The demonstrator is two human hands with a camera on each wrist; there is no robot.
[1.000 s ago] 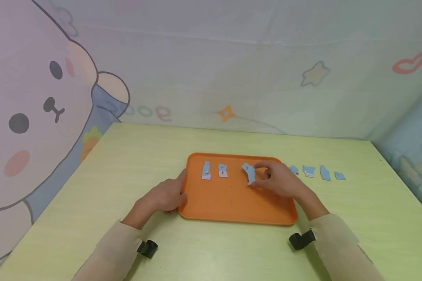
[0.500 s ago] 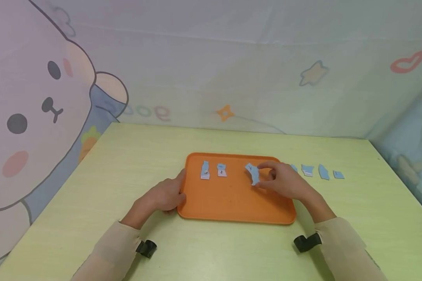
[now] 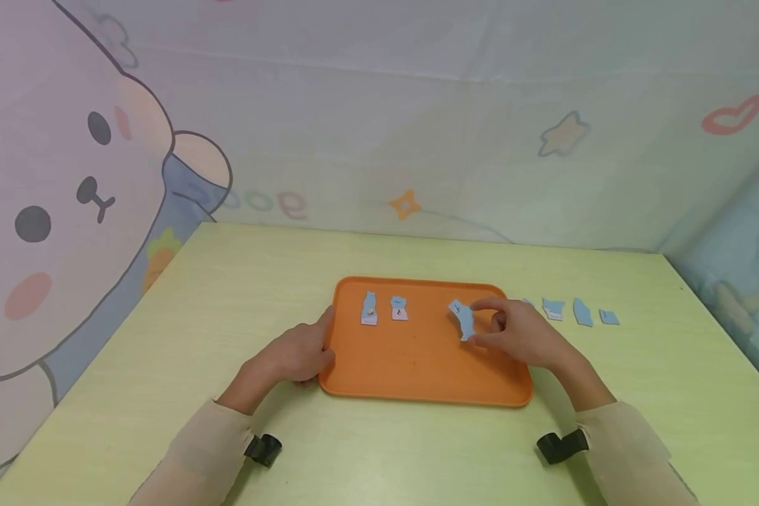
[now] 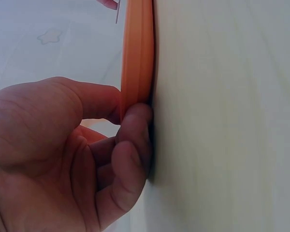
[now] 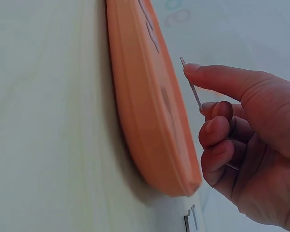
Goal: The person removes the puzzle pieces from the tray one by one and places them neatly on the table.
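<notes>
My right hand (image 3: pixel 528 334) pinches a narrow, curved blue torn card piece (image 3: pixel 462 320) between thumb and finger, over the right half of an orange tray (image 3: pixel 411 369). Seen edge-on in the right wrist view, the card piece (image 5: pixel 193 89) is held above the tray's rim (image 5: pixel 150 106). On the tray's left half lie two blue-and-white card pieces, a taller one (image 3: pixel 369 313) and a shorter one (image 3: pixel 399 309), both with small dark marks. My left hand (image 3: pixel 300 351) grips the tray's left edge, thumb and fingers around the rim in the left wrist view.
On the yellowish table (image 3: pixel 379 450), right of the tray, several more card pieces stand in a row: a blue-and-white one (image 3: pixel 553 308), a long blue one (image 3: pixel 582 312) and a small one (image 3: pixel 609 317). Another is partly hidden behind my right hand. A printed cloth (image 3: pixel 354 126) hangs behind.
My right hand has shifted a little rightward and slightly nearer to me, carrying the card piece. My left hand and the tray have stayed in place.
</notes>
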